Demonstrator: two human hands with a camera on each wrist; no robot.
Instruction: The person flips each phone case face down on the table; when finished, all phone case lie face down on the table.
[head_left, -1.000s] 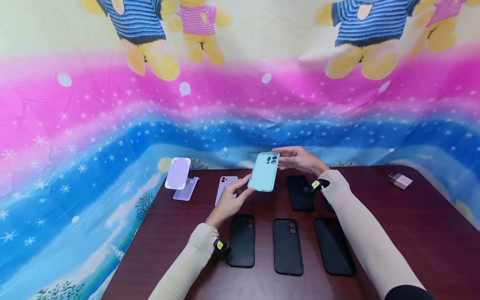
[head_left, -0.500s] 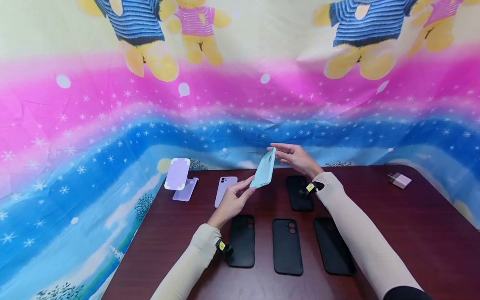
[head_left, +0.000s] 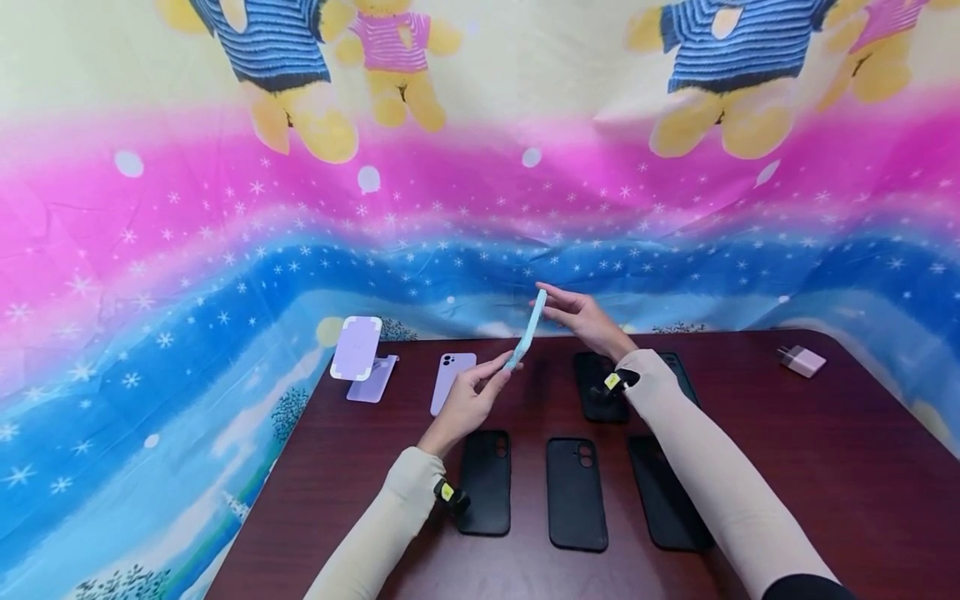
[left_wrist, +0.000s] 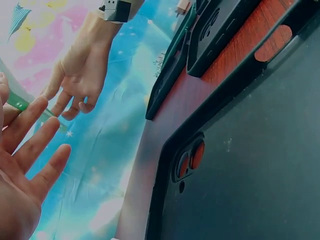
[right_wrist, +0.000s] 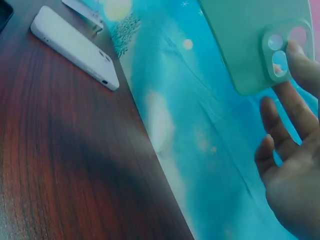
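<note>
A mint-green phone case [head_left: 533, 327] is held above the table between both hands, seen nearly edge-on in the head view, with its outline kinked toward the lower end. My left hand [head_left: 468, 398] pinches that lower end between thumb and fingers. At the upper end, my right hand [head_left: 588, 321] pinches the corner by the camera cutouts. The right wrist view shows the case [right_wrist: 240, 45] from its back, the thumb lying over a cutout. Only a green strip of the case [left_wrist: 17, 101] shows in the left wrist view.
Several black phone cases lie on the dark red table, among them a middle front one [head_left: 576, 496] and one under the left wrist [head_left: 483, 483]. A lilac phone [head_left: 452, 383], a lilac stand [head_left: 357, 347] and a charger plug [head_left: 802, 362] lie farther back. A patterned cloth [head_left: 480, 183] hangs behind.
The mint-green case has turned from showing its broad face to nearly edge-on. My right hand has shifted slightly left with it, while my left hand keeps hold of the lower end.
</note>
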